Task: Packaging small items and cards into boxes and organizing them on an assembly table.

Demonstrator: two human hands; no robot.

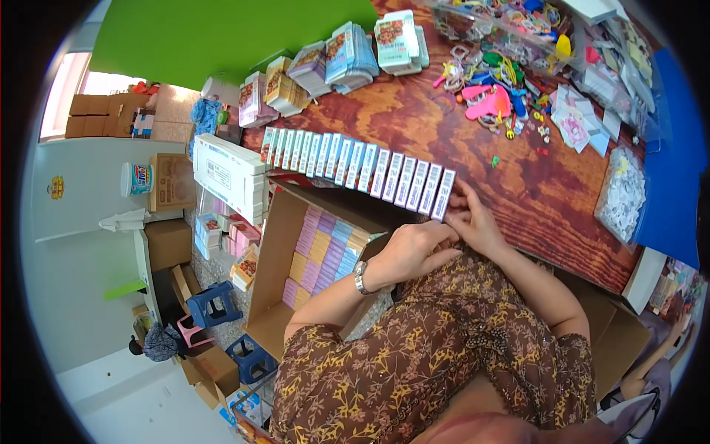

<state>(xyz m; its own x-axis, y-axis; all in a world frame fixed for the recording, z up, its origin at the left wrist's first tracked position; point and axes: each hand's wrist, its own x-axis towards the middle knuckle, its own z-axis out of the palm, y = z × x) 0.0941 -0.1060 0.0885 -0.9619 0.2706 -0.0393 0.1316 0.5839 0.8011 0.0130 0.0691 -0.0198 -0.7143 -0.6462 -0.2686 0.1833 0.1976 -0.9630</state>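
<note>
A long row of slim white-and-blue boxes [355, 166] is stood upright, side by side, along the near edge of the wooden table [414, 118]. Its right end is touched by the right hand [477, 222], fingers curled loosely on the last box. The left hand [410, 251] is rested just beside it, half closed; whether anything is held cannot be told.
</note>
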